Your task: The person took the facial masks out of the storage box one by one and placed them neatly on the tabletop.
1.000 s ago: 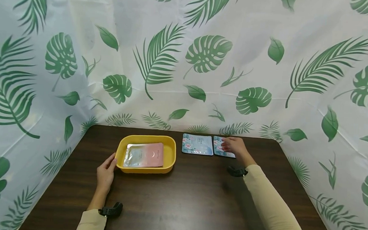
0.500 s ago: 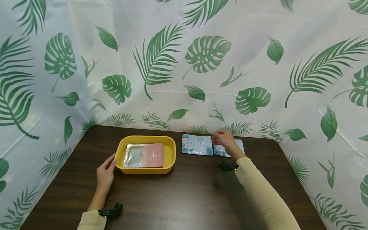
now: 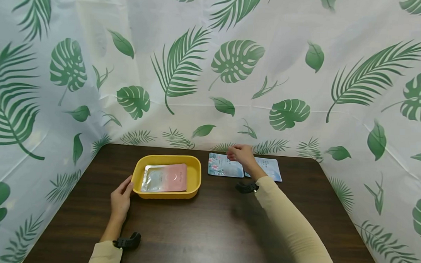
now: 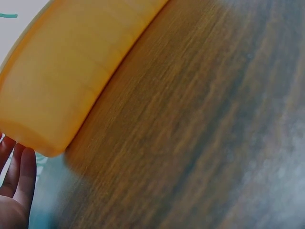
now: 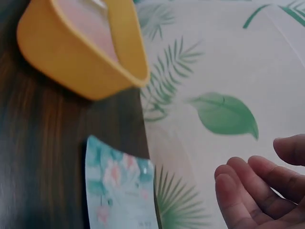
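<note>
Your right hand point(image 3: 243, 156) just kinda hovers, loose fingers holding nothing, over the blue packet point(image 3: 220, 167) nearer the yellow tub point(image 3: 166, 195) on the table point(image 3: 193, 231), and your left hand point(image 3: 120, 201) only touches the tub, fingers relaxed, pink packet point(image 3: 175, 178) inside.

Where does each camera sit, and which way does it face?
Head: on the person's head, facing forward and down at the table, yellow tray and leaf-print backdrop; left hand, right hand and sleeves show.
Left wrist: on that wrist, facing the tray's wall and table; left fingers show.
Right wrist: on that wrist, facing tray, backdrop and one blue packet; right fingers show.
Shared: head and right wrist both show the pink packet.
</note>
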{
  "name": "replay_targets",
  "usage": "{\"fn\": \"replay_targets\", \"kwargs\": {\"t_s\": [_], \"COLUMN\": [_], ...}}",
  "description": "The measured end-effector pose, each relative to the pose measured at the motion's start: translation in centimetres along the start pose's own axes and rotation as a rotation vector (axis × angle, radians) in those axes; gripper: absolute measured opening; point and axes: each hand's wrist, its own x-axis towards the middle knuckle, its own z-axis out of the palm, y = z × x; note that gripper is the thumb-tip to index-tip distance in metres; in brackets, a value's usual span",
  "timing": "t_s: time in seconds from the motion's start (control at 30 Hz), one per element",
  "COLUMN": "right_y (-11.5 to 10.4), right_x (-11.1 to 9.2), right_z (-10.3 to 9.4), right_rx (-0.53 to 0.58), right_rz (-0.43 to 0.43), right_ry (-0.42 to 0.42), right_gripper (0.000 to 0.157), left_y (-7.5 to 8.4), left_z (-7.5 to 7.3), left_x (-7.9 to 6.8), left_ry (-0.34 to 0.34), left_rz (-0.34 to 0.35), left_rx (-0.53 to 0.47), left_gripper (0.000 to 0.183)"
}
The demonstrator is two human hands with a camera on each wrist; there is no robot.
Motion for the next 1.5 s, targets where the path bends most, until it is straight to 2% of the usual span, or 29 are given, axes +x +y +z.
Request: {"fn": "replay_targets", "kwargs": {"t_s": [0.27,0.4,0.57,0.8,1.0,1.33,1.5], "right_y": [-1.3,-1.6,-1.6,-2.0,-1.6,-0.6,-0.3], "right_x": [0.1,0.2,0.1,-0.1,-0.1,-0.2,-0.3], "right_z": [2.8,4.2,6.0,8.6,10.4,13.1,14.4], "right_rx": [0.005,0.001,0.014,-0.045,-0.087,-0.074,-0.152], "right_rz": [0.051,0.072,0.070,0.051,0.045,0.070,0.067], "right_ry": [-0.065,-0.078,-0.090,-0.139,-0.150,-0.193,-0.216], "right_gripper": [0.038,0.039,0.037,0.037,0.033,0.032,0.031], "left_y": [0.0,-0.1,-0.2,-0.4,-0.4,-0.2,-0.1], "left_z": [0.0,0.0,-0.1,-0.2,-0.1,0.0,0.1], "left_x": [0.0,0.1,0.2,0.1,0.1,-0.2,-0.1], "left_ry": [-0.012,-0.009,-0.007,0.007,0.001,-0.001,0.003], "left_rz": [0.028,0.021,0.004,0.005,0.009,0.019,0.010], "left_rx": [-0.032,-0.043,-0.051,-0.031,-0.033,-0.049,-0.046], "left_gripper": [0.045,0.044,0.043,0.044,0.045,0.047,0.047]}}
